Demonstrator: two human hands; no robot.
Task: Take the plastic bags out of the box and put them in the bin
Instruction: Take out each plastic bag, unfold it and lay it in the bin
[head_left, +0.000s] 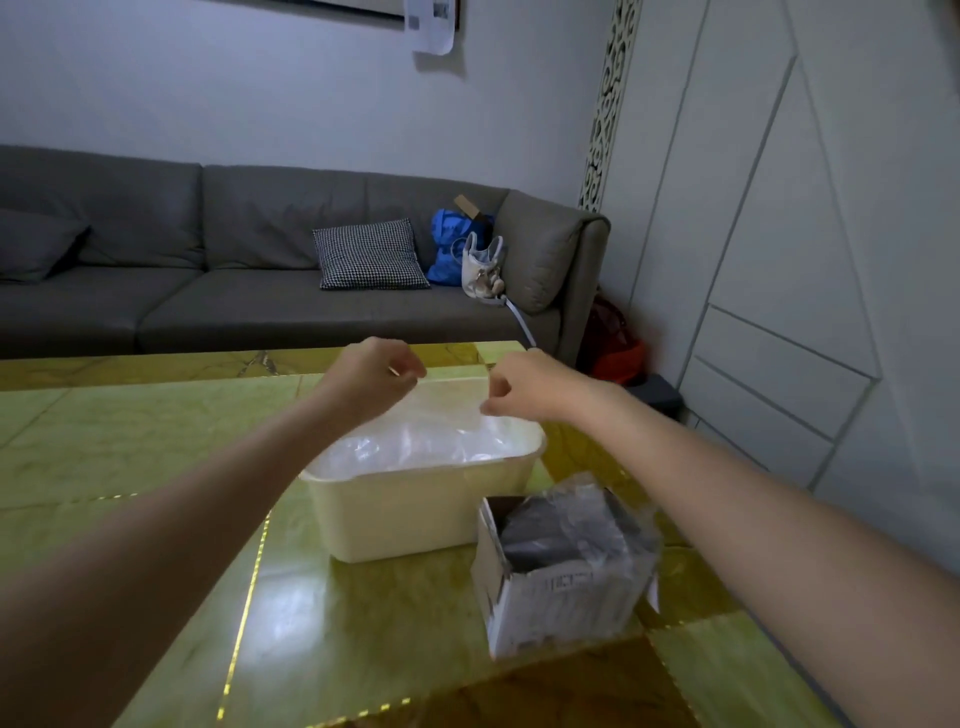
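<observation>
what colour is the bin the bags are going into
The bin is a pale cream, seen best in the head view.

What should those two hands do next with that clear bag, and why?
Probably lower and release it. Both the left hand and right hand pinch a clear plastic bag stretched directly above the cream bin, which already holds crumpled plastic, so it should drop inside.

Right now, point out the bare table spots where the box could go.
Bare table lies left of the bin and in front of it, nearer the camera. It is crowded on the right: the box stands close by the bin's corner.
</observation>
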